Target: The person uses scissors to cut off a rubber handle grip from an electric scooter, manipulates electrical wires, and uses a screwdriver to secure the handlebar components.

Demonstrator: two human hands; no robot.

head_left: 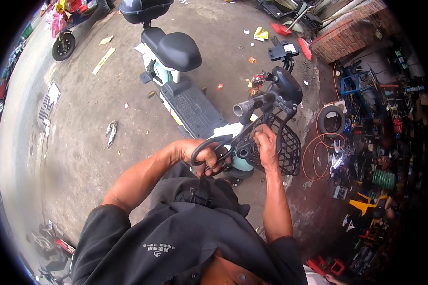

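A small electric scooter (195, 107) with a black seat, black footboard and pale green and white body stands in front of me. Its bare metal handlebar tube (252, 104) points to the left, above the front. My left hand (210, 157) is closed round a loop of black cables (214, 141). Beside the black mesh basket (287, 149), my right hand (266, 141) has its fingers pinched together, and what lies between them is too small to make out. A dark round tube end (243, 153) shows between the two hands.
On the right lie a tyre (331, 119), an orange hose (303, 159), a blue metal frame (354, 84) and many tools and parts. A brick wall (349, 40) rises behind them. Another vehicle's wheel (63, 46) stands at the far left. Litter and a rag (111, 133) dot the ground.
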